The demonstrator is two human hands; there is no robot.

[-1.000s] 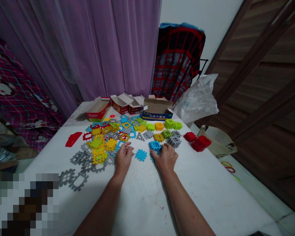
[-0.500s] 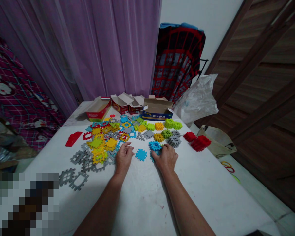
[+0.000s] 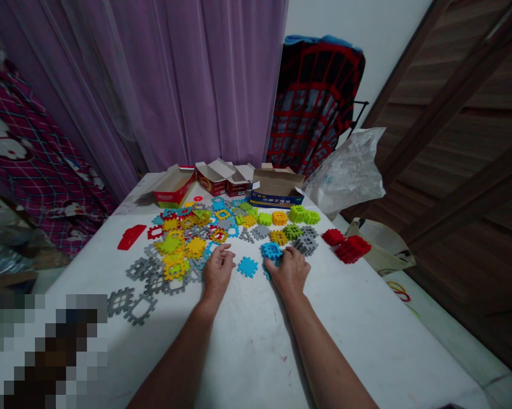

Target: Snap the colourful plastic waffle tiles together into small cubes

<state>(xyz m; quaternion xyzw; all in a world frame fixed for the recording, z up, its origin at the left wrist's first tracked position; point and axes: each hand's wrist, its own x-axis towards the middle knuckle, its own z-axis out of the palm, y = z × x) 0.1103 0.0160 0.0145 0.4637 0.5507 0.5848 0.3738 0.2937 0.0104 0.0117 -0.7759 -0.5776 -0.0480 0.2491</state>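
Note:
My left hand (image 3: 220,270) rests over the table at the edge of the loose pile, its fingers loosely curled and apart, holding nothing. Just to its right a solid blue notched building tile (image 3: 248,267) lies flat. My right hand (image 3: 291,270) has thumb and fingers around a blue building tile (image 3: 266,274), mostly hidden by the thumb. Against these fingers stands a small stack of blue window tiles (image 3: 271,250). A stack of grey tiles (image 3: 306,244) sits just beyond my right hand. The mixed pile of yellow tiles (image 3: 195,247), grey tiles (image 3: 154,281) and others spreads leftward.
Green stacks (image 3: 298,213), orange stacks (image 3: 279,218) and red stacks (image 3: 353,249) stand at the back and right. Opened cardboard boxes, among them a blue one (image 3: 277,199), line the far edge. A red piece (image 3: 132,237) lies left; a plastic bag (image 3: 348,170) hangs at right.
The view has shifted slightly, moving everything a little to the right in the picture. Both hands keep nearly the same pose beside the blue tiles.

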